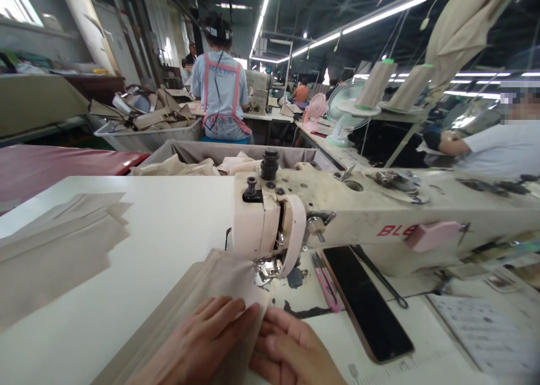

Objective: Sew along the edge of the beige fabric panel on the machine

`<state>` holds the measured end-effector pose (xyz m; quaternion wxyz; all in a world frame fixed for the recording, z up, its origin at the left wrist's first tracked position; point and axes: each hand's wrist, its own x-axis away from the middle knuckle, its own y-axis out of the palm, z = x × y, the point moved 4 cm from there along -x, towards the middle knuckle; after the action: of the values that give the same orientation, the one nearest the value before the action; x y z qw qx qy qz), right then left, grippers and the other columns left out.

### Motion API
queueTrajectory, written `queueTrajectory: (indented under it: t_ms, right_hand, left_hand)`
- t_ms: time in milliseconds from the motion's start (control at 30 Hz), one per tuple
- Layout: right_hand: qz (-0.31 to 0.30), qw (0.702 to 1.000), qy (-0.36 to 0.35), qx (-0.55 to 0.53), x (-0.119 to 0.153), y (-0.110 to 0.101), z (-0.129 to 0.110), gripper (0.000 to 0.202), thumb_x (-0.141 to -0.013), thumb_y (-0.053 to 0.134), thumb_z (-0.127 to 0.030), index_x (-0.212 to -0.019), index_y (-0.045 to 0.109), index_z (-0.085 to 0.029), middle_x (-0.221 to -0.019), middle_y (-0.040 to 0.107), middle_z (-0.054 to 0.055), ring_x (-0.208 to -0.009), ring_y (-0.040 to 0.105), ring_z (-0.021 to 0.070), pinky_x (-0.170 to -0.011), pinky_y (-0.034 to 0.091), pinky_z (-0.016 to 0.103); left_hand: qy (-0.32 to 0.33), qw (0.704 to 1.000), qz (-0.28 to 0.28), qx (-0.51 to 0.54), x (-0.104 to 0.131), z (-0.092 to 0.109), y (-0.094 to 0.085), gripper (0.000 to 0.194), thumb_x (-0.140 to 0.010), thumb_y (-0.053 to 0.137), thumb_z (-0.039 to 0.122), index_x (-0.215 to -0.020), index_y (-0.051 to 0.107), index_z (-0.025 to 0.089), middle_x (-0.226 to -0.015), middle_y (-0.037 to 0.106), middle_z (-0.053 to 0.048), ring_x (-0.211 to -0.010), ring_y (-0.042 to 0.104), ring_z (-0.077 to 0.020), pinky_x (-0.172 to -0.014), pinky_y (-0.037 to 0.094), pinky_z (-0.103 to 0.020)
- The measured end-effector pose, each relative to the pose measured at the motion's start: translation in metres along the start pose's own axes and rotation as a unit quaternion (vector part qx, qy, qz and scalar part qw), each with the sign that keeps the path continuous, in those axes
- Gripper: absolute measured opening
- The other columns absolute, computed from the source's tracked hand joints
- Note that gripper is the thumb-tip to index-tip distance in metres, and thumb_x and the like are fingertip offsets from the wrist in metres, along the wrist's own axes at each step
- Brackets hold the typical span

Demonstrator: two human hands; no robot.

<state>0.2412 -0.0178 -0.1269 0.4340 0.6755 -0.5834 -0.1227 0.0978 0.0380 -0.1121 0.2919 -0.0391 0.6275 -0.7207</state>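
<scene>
**Both hands flat on the fabric at the needle**

I see my left hand [202, 340] lying palm down on the beige fabric [219, 283] at the near edge of the tabletop [169, 227], fingers spread and pressing, not clamped round anything. My right hand [291, 351] rests just beside it, fingertips touching the fabric's right edge, fingers loosely together. The fabric runs up under the presser foot [266, 269] of the sewing machine [379, 216]. Pink snips [324, 281] and a dark phone [365, 303] lie right of the needle. A stack of cut pieces [54, 244] sits at the tabletop's left edge. A person in a pink apron [221, 92] sits ahead, back turned.
</scene>
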Motion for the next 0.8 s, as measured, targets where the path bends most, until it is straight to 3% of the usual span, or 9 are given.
queueTrajectory:
  t_ms: [67,200,267,367,467,600,667,733,800]
  right_hand:
    - [0.023,1.000,-0.013,0.008,-0.002,0.000,-0.014,0.040,-0.069,0.086,-0.035,-0.101,0.069,-0.016,-0.100,0.075,0.009,-0.092,0.072,0.0192,-0.080,0.054,0.028]
    - [0.037,0.997,-0.013,0.069,-0.010,0.000,-0.021,0.041,-0.070,0.084,-0.048,-0.087,0.066,-0.016,-0.086,0.075,0.007,-0.080,0.073,0.0193,-0.072,0.057,0.030]
    - [0.051,0.994,-0.021,0.099,-0.016,-0.001,-0.018,0.045,-0.068,0.083,-0.053,-0.085,0.066,-0.016,-0.077,0.074,0.004,-0.072,0.072,0.0184,-0.069,0.057,0.030]
    - [0.082,0.986,-0.033,0.140,-0.023,-0.004,-0.011,0.052,-0.062,0.084,-0.057,-0.089,0.069,-0.015,-0.067,0.070,0.001,-0.061,0.069,0.0160,-0.064,0.056,0.029]
    - [0.119,0.975,-0.055,0.178,-0.027,-0.010,-0.009,0.047,-0.062,0.083,-0.052,-0.086,0.070,-0.014,-0.062,0.065,-0.003,-0.056,0.063,0.0114,-0.062,0.055,0.026]
    - [0.135,0.961,-0.088,0.225,-0.029,-0.014,-0.014,0.026,-0.067,0.079,-0.034,-0.076,0.066,-0.013,-0.054,0.057,-0.007,-0.049,0.055,0.0086,-0.059,0.055,0.026]
    - [0.147,0.951,-0.110,0.251,-0.026,-0.012,-0.016,0.025,-0.069,0.074,-0.029,-0.086,0.065,-0.014,-0.056,0.059,-0.006,-0.049,0.056,0.0110,-0.056,0.055,0.027]
    - [0.163,0.930,-0.134,0.300,-0.021,-0.009,-0.011,0.047,-0.067,0.070,-0.024,-0.112,0.060,-0.014,-0.066,0.068,-0.001,-0.051,0.063,0.0150,-0.052,0.052,0.024]
    - [0.173,0.901,-0.116,0.380,-0.013,-0.006,0.002,0.065,-0.065,0.068,-0.021,-0.128,0.054,-0.019,-0.070,0.073,0.001,-0.055,0.067,0.0188,-0.050,0.047,0.022]
  left_hand:
    - [0.010,0.997,-0.045,0.067,-0.005,0.001,0.000,0.044,-0.099,0.038,0.016,-0.142,0.040,0.023,-0.113,0.062,-0.007,-0.092,0.060,-0.0172,-0.084,0.052,-0.025]
    - [0.016,0.994,-0.025,0.103,-0.005,0.001,-0.002,0.049,-0.095,0.041,0.017,-0.144,0.037,0.023,-0.099,0.062,-0.008,-0.083,0.061,-0.0208,-0.070,0.054,-0.029]
    - [0.011,0.991,-0.016,0.133,-0.005,-0.001,-0.002,0.047,-0.094,0.039,0.015,-0.140,0.042,0.025,-0.100,0.063,-0.007,-0.084,0.061,-0.0209,-0.070,0.053,-0.029]
    - [-0.071,0.971,-0.030,0.225,-0.015,-0.010,-0.006,0.036,-0.096,0.033,0.016,-0.123,0.053,0.028,-0.102,0.065,-0.004,-0.090,0.063,-0.0189,-0.078,0.051,-0.028]
    - [-0.182,0.943,-0.078,0.268,-0.038,-0.021,-0.010,0.026,-0.098,0.035,0.025,-0.109,0.059,0.025,-0.093,0.068,-0.003,-0.082,0.064,-0.0180,-0.075,0.048,-0.026]
    - [-0.214,0.922,-0.149,0.285,-0.065,-0.028,-0.011,0.014,-0.087,0.050,0.025,-0.085,0.064,0.022,-0.075,0.065,0.000,-0.069,0.061,-0.0164,-0.062,0.044,-0.022]
    - [-0.228,0.916,-0.147,0.296,-0.068,-0.031,-0.011,0.011,-0.085,0.052,0.025,-0.080,0.061,0.021,-0.068,0.061,0.002,-0.060,0.057,-0.0139,-0.052,0.041,-0.019]
    - [-0.255,0.906,-0.144,0.304,-0.065,-0.033,-0.007,0.013,-0.085,0.051,0.028,-0.078,0.058,0.020,-0.064,0.056,0.003,-0.050,0.052,-0.0119,-0.043,0.036,-0.018]
    - [-0.292,0.895,-0.137,0.308,-0.060,-0.034,-0.003,0.015,-0.085,0.049,0.029,-0.077,0.056,0.019,-0.060,0.052,0.004,-0.043,0.049,-0.0103,-0.038,0.033,-0.018]
